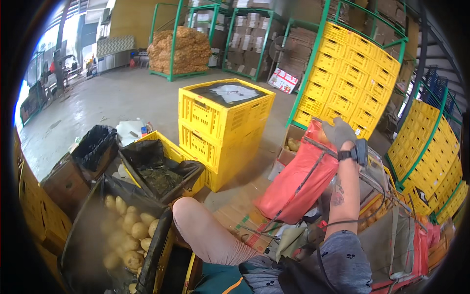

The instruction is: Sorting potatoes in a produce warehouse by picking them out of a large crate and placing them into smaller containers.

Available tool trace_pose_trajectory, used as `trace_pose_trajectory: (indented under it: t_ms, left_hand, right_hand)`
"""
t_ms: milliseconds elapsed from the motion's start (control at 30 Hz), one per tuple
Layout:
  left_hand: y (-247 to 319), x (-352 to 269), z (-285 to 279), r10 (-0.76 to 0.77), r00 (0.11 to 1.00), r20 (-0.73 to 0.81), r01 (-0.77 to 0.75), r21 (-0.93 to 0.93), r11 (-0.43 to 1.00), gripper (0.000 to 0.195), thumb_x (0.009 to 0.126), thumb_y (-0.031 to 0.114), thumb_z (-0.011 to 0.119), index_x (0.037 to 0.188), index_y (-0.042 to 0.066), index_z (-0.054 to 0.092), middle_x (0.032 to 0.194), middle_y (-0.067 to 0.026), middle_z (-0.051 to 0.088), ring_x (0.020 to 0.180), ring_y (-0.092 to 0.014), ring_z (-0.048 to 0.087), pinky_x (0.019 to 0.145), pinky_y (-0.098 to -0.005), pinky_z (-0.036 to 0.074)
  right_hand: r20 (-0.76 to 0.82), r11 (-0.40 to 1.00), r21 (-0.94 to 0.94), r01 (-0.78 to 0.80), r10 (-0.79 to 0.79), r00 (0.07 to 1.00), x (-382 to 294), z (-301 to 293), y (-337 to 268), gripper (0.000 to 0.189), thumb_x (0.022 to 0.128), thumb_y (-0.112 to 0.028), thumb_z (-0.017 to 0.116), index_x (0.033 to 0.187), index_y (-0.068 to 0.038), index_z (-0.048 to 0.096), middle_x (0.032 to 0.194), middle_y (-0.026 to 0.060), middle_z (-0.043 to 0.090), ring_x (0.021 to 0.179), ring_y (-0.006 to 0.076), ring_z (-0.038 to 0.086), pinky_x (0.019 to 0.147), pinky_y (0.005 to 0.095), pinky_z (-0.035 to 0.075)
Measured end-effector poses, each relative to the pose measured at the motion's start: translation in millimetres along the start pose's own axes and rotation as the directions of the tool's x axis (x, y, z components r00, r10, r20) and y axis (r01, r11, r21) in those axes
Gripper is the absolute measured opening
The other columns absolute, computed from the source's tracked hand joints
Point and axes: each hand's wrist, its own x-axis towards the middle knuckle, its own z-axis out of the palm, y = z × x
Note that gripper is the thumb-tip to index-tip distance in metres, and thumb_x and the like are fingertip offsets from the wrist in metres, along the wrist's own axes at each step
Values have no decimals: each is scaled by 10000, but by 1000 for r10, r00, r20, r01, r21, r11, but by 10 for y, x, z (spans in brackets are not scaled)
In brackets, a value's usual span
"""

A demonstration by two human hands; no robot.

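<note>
My right hand (pixel 338 133), in a grey glove, is at the top of a red plastic bag (pixel 293 183). The bag hangs from a rusty metal frame (pixel 318 147) and bulges at its lower end. The hand hides part of the bag's mouth, and its grip is unclear. A strapped black device (pixel 358 153) sits on that wrist. My left hand is out of view. At the lower left, potatoes (pixel 139 230) lie in a crate lined with black plastic (pixel 88 235), blurred on one side. A second lined crate (pixel 147 149) beyond it holds dark greenish debris (pixel 161 180).
Stacked yellow crates (pixel 220 132) stand ahead, the top one covered. My bent knee (pixel 191 217) is between the potatoes and a cardboard sheet (pixel 242 217). Cables (pixel 352 221) run by my right arm. More yellow crates (pixel 349 73) fill a green rack.
</note>
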Motion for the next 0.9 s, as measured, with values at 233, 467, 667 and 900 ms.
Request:
trace_pose_trajectory:
  t_ms: [233,467,667,900]
  left_hand:
    - [-126,-43,-155,-128,972,-199,125,-27,992,468,980,29,621,1445,-18,596,1516,-222,581,1406,-405,552,1215,-466,402]
    - [-141,-872,-298,-742,422,-521,559,-495,665,403,1151,166,546,1528,24,565,1468,-77,606,1193,-150,615,1065,-287,506]
    - [-698,-2722,63,-596,266,-758,604,-351,716,414,1176,223,520,1527,7,558,1482,-95,604,1211,-201,611,1048,-328,513]
    - [-580,-3839,449,-431,568,-701,795,603,67,837,847,132,911,1557,35,478,1440,-153,579,1136,-288,643,873,-374,584]
  right_hand:
    - [-38,383,858,341,-615,787,-977,542,-1445,335,1075,-196,641,1365,-35,683,1134,111,767,983,184,721,848,323,574]
    - [-263,-336,868,366,-936,-235,-3365,959,-3932,411,964,-220,697,1314,-5,701,1173,201,748,1081,360,730,964,433,571]
    - [-43,-716,281,639,-674,-737,-4540,1991,-4447,292,880,-214,704,1142,-85,712,1219,122,719,1186,356,670,1012,497,515]
    - [78,-791,281,543,-545,-835,-4494,1843,-4602,459,782,-174,771,1230,-93,706,1232,178,690,1199,382,647,1042,490,512]
